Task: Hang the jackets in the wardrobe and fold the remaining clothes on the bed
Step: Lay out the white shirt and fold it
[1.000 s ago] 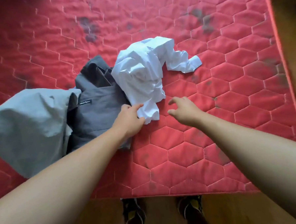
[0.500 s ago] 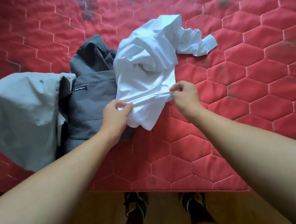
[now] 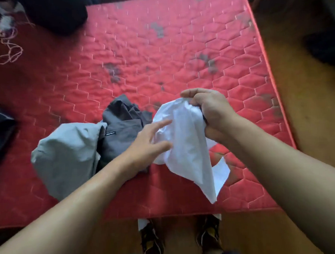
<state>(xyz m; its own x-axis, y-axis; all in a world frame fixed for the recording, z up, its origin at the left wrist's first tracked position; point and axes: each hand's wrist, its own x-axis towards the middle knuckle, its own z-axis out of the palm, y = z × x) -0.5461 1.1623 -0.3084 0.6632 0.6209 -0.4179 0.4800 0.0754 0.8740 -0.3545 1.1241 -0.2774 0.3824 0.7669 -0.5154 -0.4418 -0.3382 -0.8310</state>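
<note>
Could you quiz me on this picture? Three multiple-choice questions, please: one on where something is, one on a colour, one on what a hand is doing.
1. Where does the dark grey garment lie?
A. on the floor by the shoes
B. on the bed, between the light grey garment and the white shirt
C. hung up on a hanger

2. What colour is the quilted mattress?
A. blue
B. green
C. red

3. What is the right hand doing?
A. gripping the white shirt
B. resting flat on the mattress
C. holding a shoe

Answers:
1. B, it rests on the mattress with the light grey garment on its left and the white shirt on its right.
2. C, the hexagon-stitched cover is red all over.
3. A, its fingers are closed on the shirt's top, and the cloth hangs down from it while the left hand reaches in open.
</note>
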